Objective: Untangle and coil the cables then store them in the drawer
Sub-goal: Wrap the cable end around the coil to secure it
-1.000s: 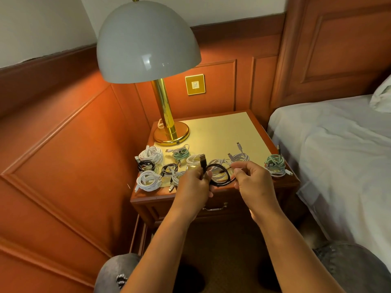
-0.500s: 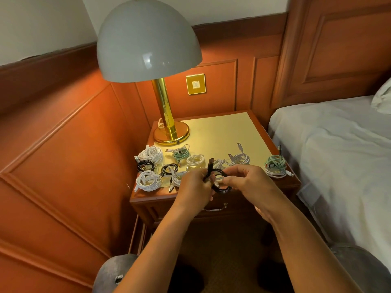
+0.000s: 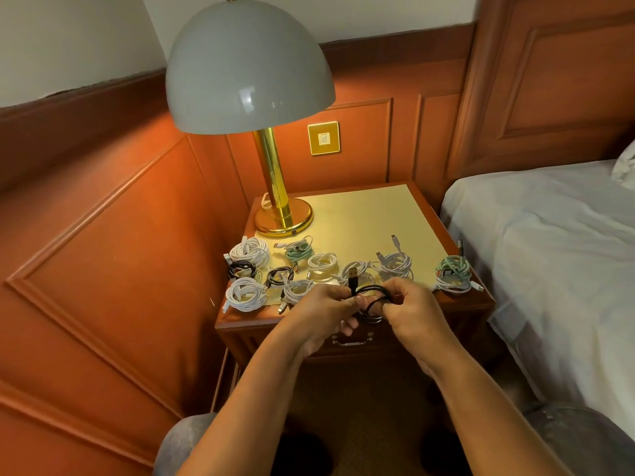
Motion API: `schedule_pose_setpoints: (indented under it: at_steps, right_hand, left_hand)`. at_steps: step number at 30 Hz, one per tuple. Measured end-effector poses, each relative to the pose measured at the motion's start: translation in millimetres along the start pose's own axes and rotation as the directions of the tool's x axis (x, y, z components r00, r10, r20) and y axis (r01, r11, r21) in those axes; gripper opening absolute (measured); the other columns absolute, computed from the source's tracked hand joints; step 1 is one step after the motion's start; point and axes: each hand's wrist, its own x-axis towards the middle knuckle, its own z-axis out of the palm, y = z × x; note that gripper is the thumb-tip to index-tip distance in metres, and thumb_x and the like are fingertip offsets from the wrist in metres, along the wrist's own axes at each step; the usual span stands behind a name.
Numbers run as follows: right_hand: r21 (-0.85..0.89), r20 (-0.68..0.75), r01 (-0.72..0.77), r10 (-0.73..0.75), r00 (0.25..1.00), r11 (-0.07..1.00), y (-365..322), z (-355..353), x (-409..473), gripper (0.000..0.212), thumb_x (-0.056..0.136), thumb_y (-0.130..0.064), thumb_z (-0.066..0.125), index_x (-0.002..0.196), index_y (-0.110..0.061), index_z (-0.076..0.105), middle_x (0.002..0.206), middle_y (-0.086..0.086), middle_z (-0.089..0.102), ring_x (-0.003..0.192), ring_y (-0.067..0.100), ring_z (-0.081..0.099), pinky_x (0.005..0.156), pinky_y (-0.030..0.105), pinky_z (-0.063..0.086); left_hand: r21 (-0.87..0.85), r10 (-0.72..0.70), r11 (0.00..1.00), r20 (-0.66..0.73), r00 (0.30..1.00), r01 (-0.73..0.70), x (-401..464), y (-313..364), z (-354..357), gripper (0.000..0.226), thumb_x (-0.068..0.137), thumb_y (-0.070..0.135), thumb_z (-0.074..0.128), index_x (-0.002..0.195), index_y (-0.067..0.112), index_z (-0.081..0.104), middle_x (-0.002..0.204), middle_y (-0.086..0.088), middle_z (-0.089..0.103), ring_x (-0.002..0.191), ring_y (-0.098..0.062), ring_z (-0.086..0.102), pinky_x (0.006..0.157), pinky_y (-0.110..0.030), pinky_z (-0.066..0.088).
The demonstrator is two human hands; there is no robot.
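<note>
A small black cable coil (image 3: 369, 294) is held in the air over the nightstand's front edge, its USB plug sticking up. My left hand (image 3: 321, 316) pinches the coil near the plug, and my right hand (image 3: 410, 312) pinches its right side. Behind my hands, several coiled cables lie on the nightstand top (image 3: 364, 221): white coils (image 3: 249, 252), black coils (image 3: 280, 274) and two mint-green ones (image 3: 299, 251). The drawer (image 3: 350, 341) under the top is closed, its metal handle partly hidden by my hands.
A brass lamp (image 3: 276, 187) with a grey dome shade stands at the nightstand's back left. A bed (image 3: 556, 255) with white sheets borders the right side. Wood-panelled wall closes the left and back. My knees show at the bottom.
My hands have come closer together and the black cable's loop has shrunk into a tighter coil. The plug now points straight up.
</note>
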Motion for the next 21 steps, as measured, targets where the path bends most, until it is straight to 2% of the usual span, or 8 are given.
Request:
schedule_pose_setpoints:
  at_steps: [3,6,9,11,14,17,19,21]
  right_hand:
    - [0.143,-0.138,0.034,-0.014,0.990,0.989,10.2,4.1,0.7,0.017,0.090,-0.005,0.064,0.097,-0.021,0.065,0.096,0.002,0.065,0.087,0.014,0.063,0.058,0.012,0.048]
    - [0.119,-0.200,0.156,-0.130,0.971,0.981,12.5,4.4,2.2,0.030,0.090,-0.005,0.065,0.103,-0.031,0.066,0.109,-0.005,0.058,0.093,0.005,0.060,0.065,0.014,0.050]
    - [0.098,-0.169,0.302,-0.283,0.944,0.948,12.1,4.7,2.6,0.046,0.089,0.001,0.064,0.112,-0.038,0.067,0.121,-0.011,0.051,0.089,-0.002,0.058,0.067,0.010,0.050]
    - [-0.017,-0.095,0.369,-0.368,0.925,0.929,13.3,0.8,5.0,0.053,0.086,0.001,0.067,0.111,-0.045,0.065,0.131,-0.019,0.044,0.098,0.000,0.054,0.076,0.011,0.051]
    - [-0.146,-0.017,0.453,-0.460,0.888,0.879,12.4,-12.7,11.4,0.042,0.084,-0.001,0.068,0.102,-0.039,0.071,0.130,-0.017,0.048,0.107,-0.001,0.051,0.082,0.011,0.049]
    - [0.116,-0.103,0.270,-0.259,0.960,0.956,7.9,-17.0,17.2,0.021,0.090,-0.012,0.065,0.089,-0.030,0.076,0.107,-0.010,0.069,0.094,-0.001,0.060,0.081,0.024,0.048]
    - [0.358,-0.077,0.023,0.005,0.997,0.934,0.8,-17.9,22.5,0.017,0.094,-0.020,0.060,0.094,-0.016,0.076,0.094,-0.001,0.074,0.078,0.010,0.060,0.069,0.029,0.044]
    - [0.422,-0.030,-0.104,0.129,0.991,0.901,-4.0,-21.9,29.0,0.020,0.096,-0.018,0.058,0.104,-0.006,0.072,0.080,0.009,0.069,0.063,0.015,0.053,0.054,0.026,0.040]
  left_hand:
    - [-0.041,-0.021,0.999,0.019,1.000,0.022,2.1,3.0,1.8,0.014,0.096,0.009,0.056,0.093,0.000,0.067,0.075,-0.007,0.063,0.054,-0.009,0.052,0.048,-0.020,0.043]
    - [-0.066,-0.041,0.997,0.034,0.999,0.043,2.7,5.3,1.8,0.015,0.096,0.010,0.056,0.091,0.001,0.067,0.069,-0.007,0.060,0.054,-0.010,0.052,0.047,-0.019,0.042]
    - [-0.050,-0.066,0.996,0.033,0.997,0.067,4.7,13.5,1.1,0.014,0.096,0.008,0.056,0.088,0.001,0.064,0.066,-0.008,0.057,0.053,-0.011,0.050,0.046,-0.020,0.043]
    - [-0.061,-0.125,0.990,0.028,0.992,0.126,5.0,19.6,-1.2,0.014,0.096,0.006,0.055,0.085,0.001,0.062,0.060,-0.006,0.056,0.050,-0.010,0.049,0.045,-0.019,0.043]
    - [-0.141,-0.208,0.968,-0.004,0.978,0.205,5.7,20.8,-10.6,0.017,0.097,0.005,0.054,0.082,0.001,0.062,0.056,-0.006,0.052,0.046,-0.009,0.046,0.043,-0.018,0.041]
    - [-0.151,-0.176,0.974,-0.026,0.984,0.170,6.9,14.4,-15.0,0.013,0.096,0.005,0.056,0.088,-0.003,0.063,0.057,-0.007,0.055,0.046,-0.010,0.050,0.044,-0.018,0.046]
    - [-0.108,-0.133,0.986,-0.023,0.991,0.130,6.8,10.9,-11.9,0.014,0.096,0.007,0.057,0.091,-0.004,0.064,0.061,-0.008,0.057,0.048,-0.010,0.052,0.045,-0.019,0.046]
    - [-0.076,-0.078,0.994,-0.020,0.997,0.076,6.5,8.5,-8.5,0.015,0.096,0.008,0.057,0.089,-0.003,0.065,0.070,-0.012,0.059,0.051,-0.010,0.053,0.046,-0.019,0.046]
